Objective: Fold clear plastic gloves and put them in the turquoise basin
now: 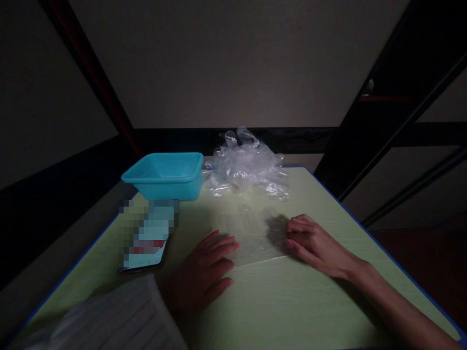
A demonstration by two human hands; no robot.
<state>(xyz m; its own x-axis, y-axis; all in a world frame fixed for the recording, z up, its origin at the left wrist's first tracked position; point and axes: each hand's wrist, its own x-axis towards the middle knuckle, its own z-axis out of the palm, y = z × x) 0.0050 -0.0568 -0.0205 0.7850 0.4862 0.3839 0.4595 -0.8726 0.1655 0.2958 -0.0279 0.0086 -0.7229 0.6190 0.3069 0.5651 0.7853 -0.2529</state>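
Observation:
A clear disposable plastic glove (251, 238) lies spread flat on the table, its fingers pointing away from me. My left hand (206, 270) is open at the glove's left edge, fingers apart and their tips at or just over the film. At the right edge, my right hand (310, 243) is closed with its fingers curled in. Whether some of the film is pinched there is hidden. Behind the flat glove rises a crumpled heap of similar clear gloves (248, 167).
A blue plastic basket (166, 181) stands at the back left. In front of it lies a phone (155, 238) with a lit, partly blurred screen. The pale green table (277, 311) has a blue edge, and a wall panel (233, 63) rises behind it.

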